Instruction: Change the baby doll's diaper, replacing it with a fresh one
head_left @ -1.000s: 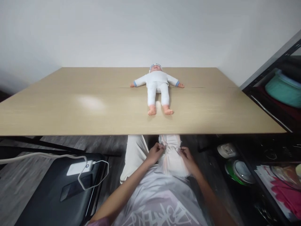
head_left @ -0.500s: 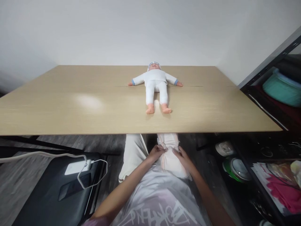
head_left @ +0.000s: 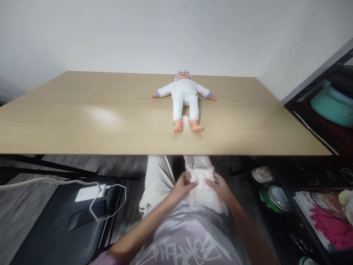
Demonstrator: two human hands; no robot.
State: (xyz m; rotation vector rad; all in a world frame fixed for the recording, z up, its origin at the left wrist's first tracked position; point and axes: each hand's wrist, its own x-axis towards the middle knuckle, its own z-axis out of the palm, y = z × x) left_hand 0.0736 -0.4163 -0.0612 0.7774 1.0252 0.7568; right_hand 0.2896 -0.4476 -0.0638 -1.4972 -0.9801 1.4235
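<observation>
A baby doll (head_left: 184, 99) in white clothes and a cap lies face up on the wooden table (head_left: 110, 121), arms spread, feet toward me. Below the table's front edge, both my hands are on a white padded thing, apparently a diaper (head_left: 202, 184), in front of my waist. My left hand (head_left: 183, 184) pinches its left side with curled fingers. My right hand (head_left: 220, 186) grips its right side. Neither hand touches the doll.
A black case (head_left: 63, 224) on the floor at left carries a white charger (head_left: 89, 192) and its cable. At right stands a dark metal shelf (head_left: 317, 110) with a teal container (head_left: 332, 105), bowls (head_left: 275, 198) and red cloth (head_left: 331, 221).
My hands shifted slightly on the white thing, fingers working its top edge. The view tilted a little; the doll stayed put.
</observation>
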